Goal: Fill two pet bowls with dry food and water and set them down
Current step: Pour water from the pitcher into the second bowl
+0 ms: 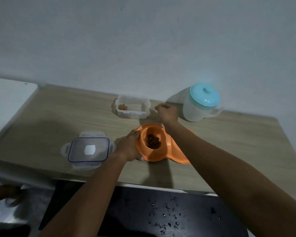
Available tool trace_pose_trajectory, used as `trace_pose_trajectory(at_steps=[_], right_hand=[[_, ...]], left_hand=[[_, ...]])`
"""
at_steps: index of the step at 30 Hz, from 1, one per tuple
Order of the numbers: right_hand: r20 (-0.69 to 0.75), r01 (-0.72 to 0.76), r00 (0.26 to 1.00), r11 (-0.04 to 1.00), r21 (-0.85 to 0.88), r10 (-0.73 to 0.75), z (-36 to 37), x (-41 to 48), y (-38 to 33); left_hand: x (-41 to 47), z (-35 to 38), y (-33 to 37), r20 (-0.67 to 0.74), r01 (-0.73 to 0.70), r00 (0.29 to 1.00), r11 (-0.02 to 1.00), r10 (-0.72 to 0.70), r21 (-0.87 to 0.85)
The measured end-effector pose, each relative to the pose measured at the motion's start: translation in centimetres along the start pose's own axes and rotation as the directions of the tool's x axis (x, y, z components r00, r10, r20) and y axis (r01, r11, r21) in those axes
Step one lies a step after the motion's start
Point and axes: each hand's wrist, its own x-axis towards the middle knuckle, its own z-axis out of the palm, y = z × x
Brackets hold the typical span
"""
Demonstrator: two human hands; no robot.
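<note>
Here's the orange double pet bowl (pixel 162 151) sitting near the front middle of the wooden table (pixel 229 142), its long axis running on a diagonal from the near right toward the far left, with the right arm crossing over and hiding most of the right-hand well. The left-hand well is in plain sight and holds a heap of brown dry food (pixel 152 141). The left hand (pixel 129 147) is clamped on the bowl's left rim, fingers curled round the edge, palm down against the table side. The right hand (pixel 167 112) is out beyond the bowl, hovering between the clear food container (pixel 132 106) and the water jug (pixel 201 104); its fingers are curled loosely inward and touch neither, and whether anything sits inside them cannot be told from this angle. The container stands open at the back of the table, with a few bits of kibble in its left corner. Its lid (pixel 88 150), clear with a blue seal, lies flat just left of the left hand. The jug stands upright at the far right, turquoise cap on, handle pointing right. Dark specks (pixel 166 218) scatter the black surface below the table edge.
</note>
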Motion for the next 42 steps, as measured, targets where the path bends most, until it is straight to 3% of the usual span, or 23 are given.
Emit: trace_pose_trajectory(at_steps=[5,8,11,16,19,26,30,35,42], right_hand=[[-0.208,0.303,0.925,0.948,-0.096,-0.317,-6.2,-3.3,-1.5],[-0.361,0.351,0.851,0.924,-0.149,-0.382,-10.3,-3.8,-2.5],[-0.458,0.304,0.798,0.918,-0.257,-0.392,-14.1,-2.7,-2.9],[-0.358,0.048,0.912,0.917,-0.397,-0.202,-19.0,0.8,-2.4],[-0.22,0.053,0.964,0.919,-0.39,-0.149,-19.9,2.2,-2.0],[-0.125,-0.018,0.992,0.987,-0.161,-0.002,-19.3,2.5,-1.1],[-0.085,-0.093,0.991,0.983,0.161,0.108,-18.2,2.2,-0.7],[-0.189,-0.026,0.978,0.956,0.292,0.085,-18.4,0.7,-0.3],[-0.15,0.132,0.981,0.989,0.06,-0.122,-22.5,-2.6,-2.2]], left_hand=[[-0.6,-0.6,2.0,-0.01,-0.002,1.0,0.96,0.005,0.28],[-0.7,0.0,3.5,0.011,-0.021,1.0,0.922,0.018,0.388],[-0.7,0.6,5.1,-0.019,-0.001,1.0,0.886,0.011,0.463],[0.6,1.6,7.7,-0.029,0.039,0.999,0.933,-0.031,0.357],[1.2,1.6,8.3,-0.041,0.083,0.996,0.947,-0.074,0.31],[1.9,0.8,10.4,-0.041,0.178,0.984,0.931,-0.174,0.32],[1.9,0.8,10.9,-0.058,0.196,0.981,0.926,-0.187,0.323],[1.6,0.8,10.2,-0.065,0.186,0.983,0.936,-0.174,0.3],[0.9,0.5,10.3,-0.064,0.162,0.987,0.938,-0.15,0.305]])
